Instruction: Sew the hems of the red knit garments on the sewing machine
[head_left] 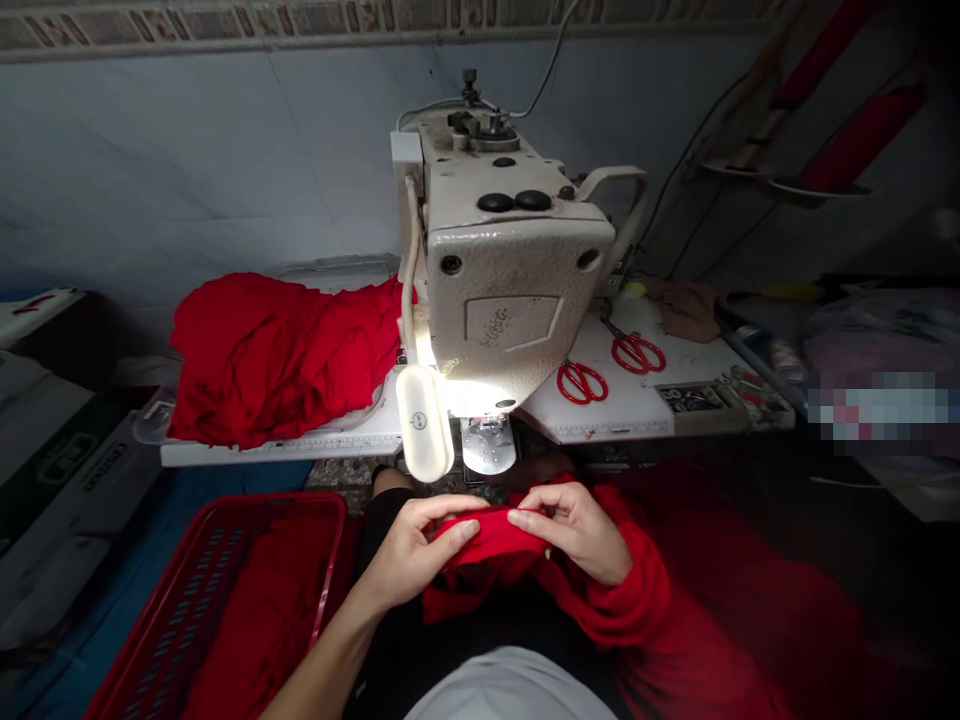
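Note:
Both my hands pinch one piece of red fabric (499, 535) above my lap, just in front of the sewing machine (517, 290). On the fabric's left end, my left hand (420, 545) is closed with the thumb on top. My right hand (577, 525) grips it a little further right, thumb and fingers pressed together. More red cloth hangs below and drapes over my right forearm. Beyond my hands, the machine's metal plate (489, 455) shows under the head, lit by a lamp (425, 425). The fingers' undersides are hidden by the cloth.
A heap of red fabric (277, 360) lies on the table's left side. At lower left stands a red basket (337, 540) holding red cloth. Two pairs of red-handled scissors (581, 383) rest right of the machine. Red thread cones (862, 140) stand at upper right.

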